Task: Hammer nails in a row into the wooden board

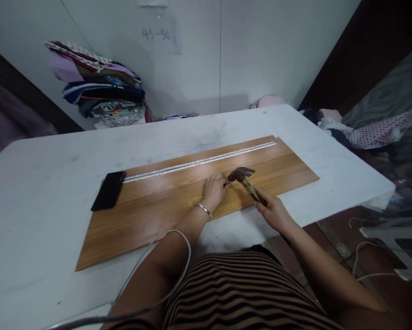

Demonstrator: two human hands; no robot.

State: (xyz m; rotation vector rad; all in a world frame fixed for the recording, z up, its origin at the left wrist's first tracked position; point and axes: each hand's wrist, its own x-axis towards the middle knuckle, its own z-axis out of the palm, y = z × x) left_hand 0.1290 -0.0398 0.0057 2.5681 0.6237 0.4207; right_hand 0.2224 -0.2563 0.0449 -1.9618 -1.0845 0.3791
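My right hand (270, 210) grips a claw hammer (250, 185) by its yellowish handle, its rusty head raised just right of my left fingertips. My left hand (215, 189) rests on a wood-grain board (151, 213), with thumb and forefinger pinched. Whatever sits between them is too small to make out. Beyond my hands, two narrow silvery-white strips (200, 162) lie side by side along the board's far part. A black phone (108, 190) lies at the board's left end, by the end of the strips.
The board lies on a table with a white cover (54, 183). Folded clothes (102, 87) are stacked behind the table at left. A pale cable (188, 256) loops over my left forearm. A white plastic stool (398, 243) stands on the floor at right.
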